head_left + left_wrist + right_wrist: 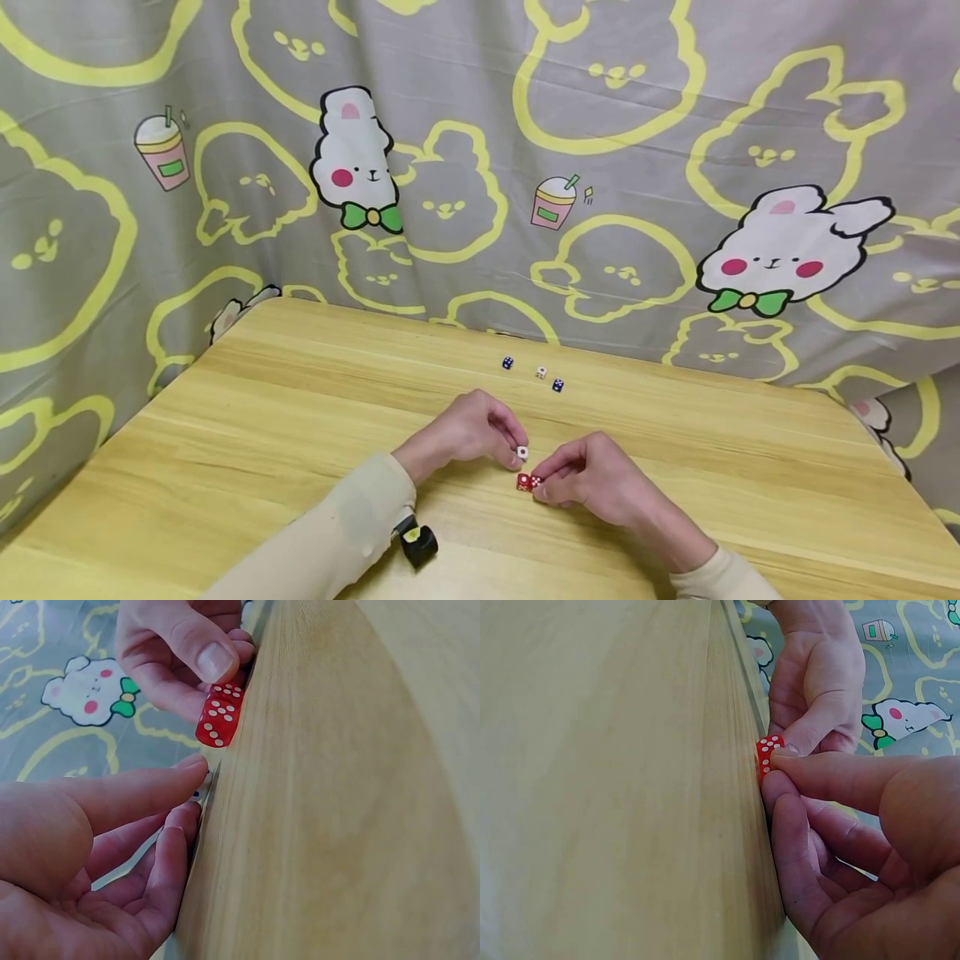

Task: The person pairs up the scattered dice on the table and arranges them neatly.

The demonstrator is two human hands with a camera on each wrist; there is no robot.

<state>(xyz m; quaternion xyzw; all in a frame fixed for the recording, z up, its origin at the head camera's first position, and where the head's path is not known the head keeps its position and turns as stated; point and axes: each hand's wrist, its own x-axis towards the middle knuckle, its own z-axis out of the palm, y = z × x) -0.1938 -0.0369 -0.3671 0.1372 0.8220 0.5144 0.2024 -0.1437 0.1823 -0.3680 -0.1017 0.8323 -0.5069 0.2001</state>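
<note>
My left hand pinches a white die between thumb and fingers, just above or on the table. In the left wrist view the thumb and fingers mostly hide that die. To its right, my right hand holds a red die with white pips between thumb and forefinger. A second red die sits against it on the left. Both red dice appear side by side in the left wrist view, where the nearer red die faces the left fingertips across a small gap.
Farther back on the wooden table lie a blue die, a white die and another blue die. A patterned curtain hangs along the table's back edge. A black device is strapped at the left wrist.
</note>
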